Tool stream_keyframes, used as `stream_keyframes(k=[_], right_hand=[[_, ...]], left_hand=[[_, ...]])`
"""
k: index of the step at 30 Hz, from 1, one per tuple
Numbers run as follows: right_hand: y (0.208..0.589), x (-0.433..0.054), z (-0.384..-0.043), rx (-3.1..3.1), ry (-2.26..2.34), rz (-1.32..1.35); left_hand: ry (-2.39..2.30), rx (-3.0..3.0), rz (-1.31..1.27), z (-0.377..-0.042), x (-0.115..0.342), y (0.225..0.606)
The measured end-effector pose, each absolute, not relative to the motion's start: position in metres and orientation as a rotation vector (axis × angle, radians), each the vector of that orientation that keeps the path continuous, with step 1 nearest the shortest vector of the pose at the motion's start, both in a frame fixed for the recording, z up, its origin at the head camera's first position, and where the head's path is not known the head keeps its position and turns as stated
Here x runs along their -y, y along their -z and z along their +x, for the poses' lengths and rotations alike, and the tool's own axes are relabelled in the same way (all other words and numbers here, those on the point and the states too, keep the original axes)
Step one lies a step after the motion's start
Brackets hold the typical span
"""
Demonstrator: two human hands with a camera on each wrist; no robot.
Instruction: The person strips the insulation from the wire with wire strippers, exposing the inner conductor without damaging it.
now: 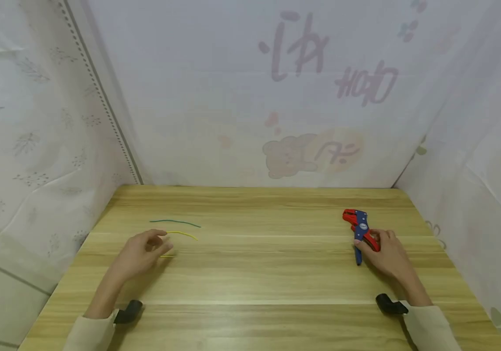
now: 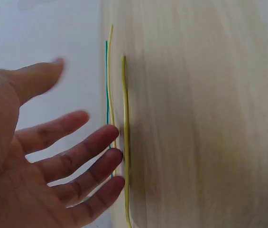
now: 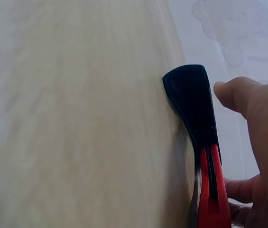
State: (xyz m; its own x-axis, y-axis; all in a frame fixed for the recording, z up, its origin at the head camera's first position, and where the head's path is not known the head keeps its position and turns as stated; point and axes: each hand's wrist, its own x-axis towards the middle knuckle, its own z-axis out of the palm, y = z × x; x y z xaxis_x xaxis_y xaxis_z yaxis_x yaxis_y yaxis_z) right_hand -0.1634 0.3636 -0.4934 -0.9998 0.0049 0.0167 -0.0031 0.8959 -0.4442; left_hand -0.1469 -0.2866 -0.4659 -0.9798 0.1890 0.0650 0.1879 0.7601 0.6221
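Observation:
In the head view, a green wire [image 1: 175, 221] lies at the table's left side, with a yellow wire [image 1: 183, 233] just nearer. My left hand [image 1: 141, 253] is over a second yellow wire [image 1: 167, 256] and hides part of it. Its fingers are spread with nothing between them in the left wrist view, fingertips close beside the nearer yellow wire [image 2: 126, 142]. At the right, red-and-blue wire strippers [image 1: 361, 227] lie on the table. My right hand [image 1: 388, 253] is around their handles; in the right wrist view the thumb [image 3: 240, 95] stands apart from the blue handle [image 3: 190, 99].
The wooden table [image 1: 259, 273] meets a white printed cloth [image 1: 206, 97] along its back edge. More patterned cloth hangs at the left and right sides. A black wrist mount [image 1: 128, 312] is on the left sleeve, another black mount [image 1: 391, 305] on the right.

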Motion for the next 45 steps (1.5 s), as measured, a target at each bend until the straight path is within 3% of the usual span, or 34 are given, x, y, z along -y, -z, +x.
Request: stream_keyframes(k=[8,21,45], right_hand=[[0.489,-0.359,-0.169,3.07,-0.711,-0.085],[0.484,-0.359,-0.171,3.18,-0.792,-0.261],[0.488,-0.36,-0.176,3.188,-0.7,-0.28]], left_hand=[[-1.072,-2.877,0.452,-0.146,0.299,0.468],[-1.013,-2.832,0.346,-0.146,0.299,0.471],[-0.957,-2.896,0.371,-0.149,0.296,0.475]])
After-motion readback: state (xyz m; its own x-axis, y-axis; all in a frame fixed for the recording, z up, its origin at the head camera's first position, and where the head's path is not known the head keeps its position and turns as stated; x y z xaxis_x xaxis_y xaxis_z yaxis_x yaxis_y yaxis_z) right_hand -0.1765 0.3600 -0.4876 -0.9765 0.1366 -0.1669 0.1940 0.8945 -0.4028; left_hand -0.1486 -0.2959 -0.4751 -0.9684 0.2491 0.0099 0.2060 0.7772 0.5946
